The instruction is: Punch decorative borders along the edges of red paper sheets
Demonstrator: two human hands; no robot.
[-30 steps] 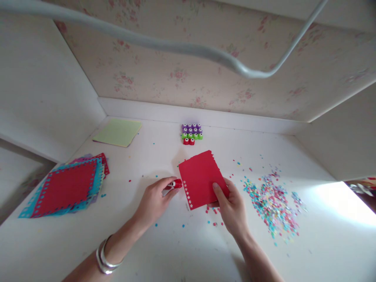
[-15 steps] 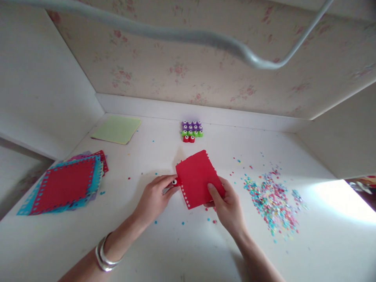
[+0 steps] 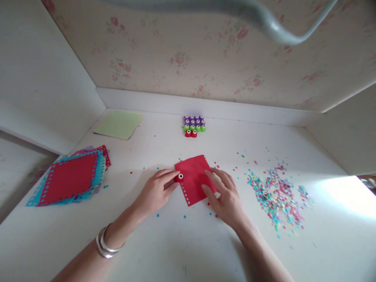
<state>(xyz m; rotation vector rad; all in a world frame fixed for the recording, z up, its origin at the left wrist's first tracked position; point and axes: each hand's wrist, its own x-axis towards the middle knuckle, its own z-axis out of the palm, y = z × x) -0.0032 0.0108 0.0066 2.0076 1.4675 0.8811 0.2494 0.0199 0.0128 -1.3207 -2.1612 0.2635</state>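
Note:
My left hand pinches a small red craft punch with a white button at the left edge of a square of red paper. Small punched holes run along the paper's lower left edge, and its upper right edge looks notched. Over the right side of the paper, my right hand rests with thumb and fingers apart, their tips on its upper face.
Purple, green and red punches stand in rows near the wall. Punched coloured sheets are stacked left, below pale green paper. Confetti is heaped right, with bits scattered around. A pale grey tube hangs overhead.
The red paper has gone from raised and gripped by my right hand to lying lower. My right hand's fingers have spread over it. The punch's top now faces up, slightly further right.

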